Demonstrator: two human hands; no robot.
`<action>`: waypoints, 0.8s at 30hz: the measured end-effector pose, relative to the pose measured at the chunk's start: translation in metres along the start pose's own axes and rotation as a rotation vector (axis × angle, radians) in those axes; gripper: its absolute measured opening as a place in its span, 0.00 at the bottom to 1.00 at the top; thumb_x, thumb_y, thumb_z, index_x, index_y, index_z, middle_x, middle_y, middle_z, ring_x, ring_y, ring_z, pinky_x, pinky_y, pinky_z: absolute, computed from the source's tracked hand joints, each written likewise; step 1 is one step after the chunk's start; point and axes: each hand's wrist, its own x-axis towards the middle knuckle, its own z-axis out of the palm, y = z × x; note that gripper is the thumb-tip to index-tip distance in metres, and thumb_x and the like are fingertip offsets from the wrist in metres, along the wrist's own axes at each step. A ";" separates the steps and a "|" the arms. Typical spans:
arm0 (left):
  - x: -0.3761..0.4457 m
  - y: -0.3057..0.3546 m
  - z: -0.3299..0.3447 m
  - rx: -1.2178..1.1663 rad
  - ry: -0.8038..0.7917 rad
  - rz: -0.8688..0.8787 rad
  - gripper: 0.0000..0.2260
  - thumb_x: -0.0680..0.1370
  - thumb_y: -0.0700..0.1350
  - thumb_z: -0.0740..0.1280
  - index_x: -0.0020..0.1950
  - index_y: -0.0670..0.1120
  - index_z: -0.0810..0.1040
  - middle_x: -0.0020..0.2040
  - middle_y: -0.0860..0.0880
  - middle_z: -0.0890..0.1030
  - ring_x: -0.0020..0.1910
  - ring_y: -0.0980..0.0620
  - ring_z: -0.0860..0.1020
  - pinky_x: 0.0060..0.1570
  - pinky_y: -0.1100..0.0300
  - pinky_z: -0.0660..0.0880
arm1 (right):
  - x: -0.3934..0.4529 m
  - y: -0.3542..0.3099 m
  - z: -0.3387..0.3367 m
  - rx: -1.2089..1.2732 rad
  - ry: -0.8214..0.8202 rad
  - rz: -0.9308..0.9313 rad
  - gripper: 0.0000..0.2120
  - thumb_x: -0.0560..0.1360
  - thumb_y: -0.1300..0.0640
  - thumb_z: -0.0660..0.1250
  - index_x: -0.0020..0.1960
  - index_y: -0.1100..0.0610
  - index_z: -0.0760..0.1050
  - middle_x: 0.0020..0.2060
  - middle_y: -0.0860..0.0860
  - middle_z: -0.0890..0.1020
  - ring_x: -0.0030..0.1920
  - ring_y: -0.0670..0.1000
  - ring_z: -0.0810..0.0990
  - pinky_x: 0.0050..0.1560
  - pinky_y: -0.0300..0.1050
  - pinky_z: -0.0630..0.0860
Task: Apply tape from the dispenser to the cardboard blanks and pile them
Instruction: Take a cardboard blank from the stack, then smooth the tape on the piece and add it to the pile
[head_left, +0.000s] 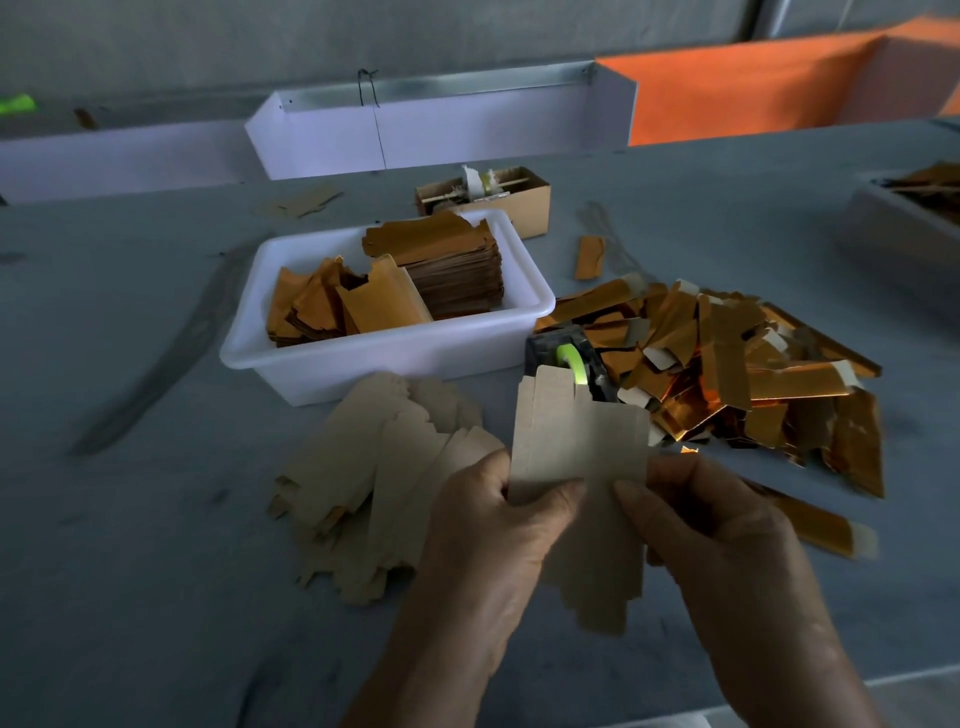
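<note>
Both hands grip one cardboard blank (582, 467), plain brown side up, held above the counter (130, 571) near its front edge. Left hand (488, 525) pinches the blank's left edge, thumb on top; right hand (727, 530) pinches the right edge, thumb on top too. Blank's top edge sits in front of the tape dispenser (569, 364), covering its lower part; contact with the tape can't be confirmed.

Left to right on the counter: loose fan of plain brown blanks (374, 483) just left of the left hand. Behind it, white plastic bin (395, 358) holding gold-faced blanks, a neat stack at its right end, a messier lot at the left. Small open cardboard box (530, 200) behind the bin. Dispenser is dark, with a green tape roll, just right of the bin. Right of that, messy pile of gold blanks (727, 364) with pale tape tabs on them. One gold strip (810, 525) lies partly under the right hand. Grey tray (893, 228) at far right edge.
</note>
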 end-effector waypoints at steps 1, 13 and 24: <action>0.000 -0.001 0.002 0.042 0.044 0.030 0.04 0.71 0.47 0.74 0.44 0.49 0.82 0.37 0.55 0.84 0.36 0.59 0.82 0.32 0.70 0.75 | -0.001 0.000 0.001 -0.070 0.031 -0.038 0.03 0.68 0.56 0.71 0.40 0.49 0.78 0.33 0.44 0.82 0.31 0.41 0.77 0.32 0.38 0.71; -0.006 0.006 -0.004 0.064 -0.225 0.100 0.10 0.78 0.51 0.65 0.40 0.48 0.82 0.36 0.50 0.83 0.35 0.60 0.81 0.32 0.73 0.72 | -0.003 0.005 0.010 -0.046 -0.094 -0.112 0.04 0.69 0.54 0.68 0.44 0.47 0.77 0.36 0.48 0.84 0.37 0.47 0.84 0.36 0.40 0.80; -0.003 -0.002 -0.006 0.047 -0.264 -0.040 0.06 0.72 0.52 0.72 0.47 0.53 0.81 0.42 0.53 0.85 0.42 0.57 0.83 0.43 0.59 0.76 | 0.000 0.000 -0.003 0.228 -0.186 0.169 0.13 0.62 0.52 0.69 0.44 0.53 0.82 0.40 0.55 0.84 0.43 0.53 0.83 0.49 0.51 0.77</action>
